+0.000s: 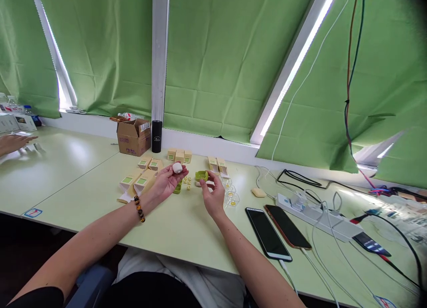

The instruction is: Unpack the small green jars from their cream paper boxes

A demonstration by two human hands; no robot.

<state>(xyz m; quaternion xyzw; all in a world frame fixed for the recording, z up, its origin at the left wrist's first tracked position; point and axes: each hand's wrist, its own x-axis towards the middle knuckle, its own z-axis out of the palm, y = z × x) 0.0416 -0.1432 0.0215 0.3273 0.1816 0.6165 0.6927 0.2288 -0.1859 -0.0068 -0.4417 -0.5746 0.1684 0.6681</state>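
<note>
My left hand point(164, 182) is turned palm up, with a small white rounded case point(177, 167) held at its fingers. In my right hand point(214, 196) is a small olive-green cover point(201, 176), pinched between thumb and fingers just above the table. Something white shows beneath the cover, too small to make out. Another green piece point(178, 188) lies on the table, partly behind my left hand. Tiny yellow pieces point(188, 183) sit in rows between the hands. Beside my right hand stand several clear plastic cups point(233, 200) with yellow bits in them.
Small cream boxes point(142, 182) stand left of my hands, with more boxes point(180, 156) behind. Two phones point(268, 234) and a power strip point(316, 218) with tangled cables lie at right. A cardboard box point(133, 138) and black bottle point(156, 136) stand behind. Another person's hand point(15, 143) is far left.
</note>
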